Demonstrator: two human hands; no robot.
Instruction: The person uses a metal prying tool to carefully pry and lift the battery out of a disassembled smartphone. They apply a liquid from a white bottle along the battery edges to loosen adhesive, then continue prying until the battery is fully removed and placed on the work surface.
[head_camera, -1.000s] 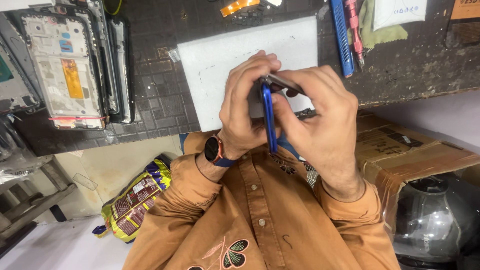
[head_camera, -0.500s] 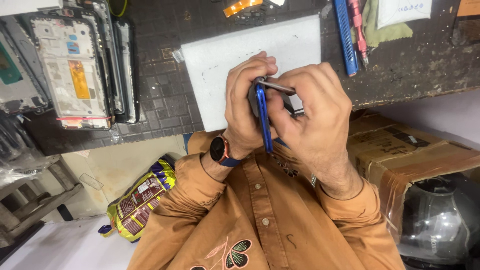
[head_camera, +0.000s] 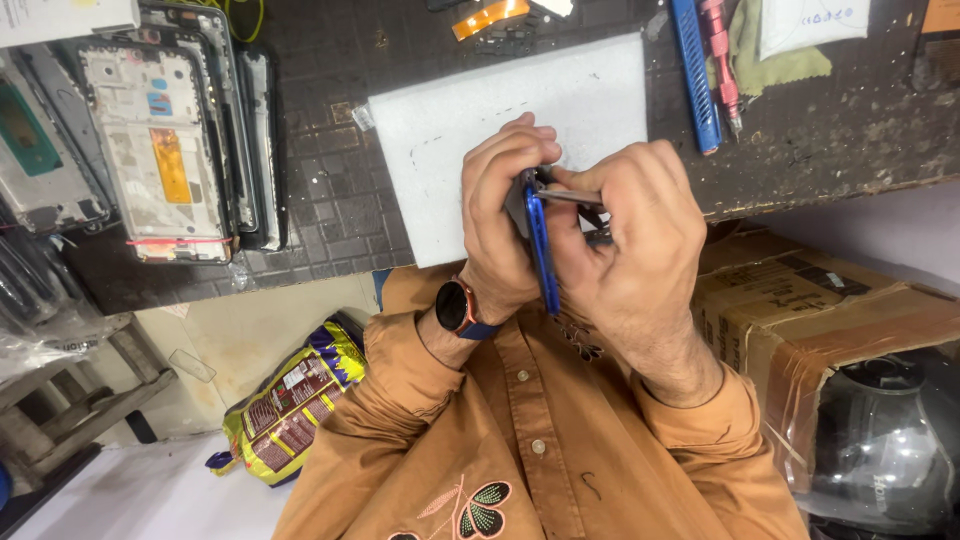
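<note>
Between both hands, held edge-on above the near edge of the white mat (head_camera: 500, 120), sits one blue phone (head_camera: 541, 255), its long axis running near to far. Left hand (head_camera: 505, 215) wraps its back, fingers curled tight; right hand (head_camera: 630, 250) closes on the other side, pinching one thin metal tool (head_camera: 572, 197) against the phone's far end. Several stripped phone frames (head_camera: 155, 150) lie far left; one blue tool (head_camera: 695, 75) lies far right.

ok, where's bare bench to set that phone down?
White mat: bare on its left half, between the phone frames and the hands. Dark bench right of the blue tool is also bare. Crowded: the left edge and the top strip.
</note>
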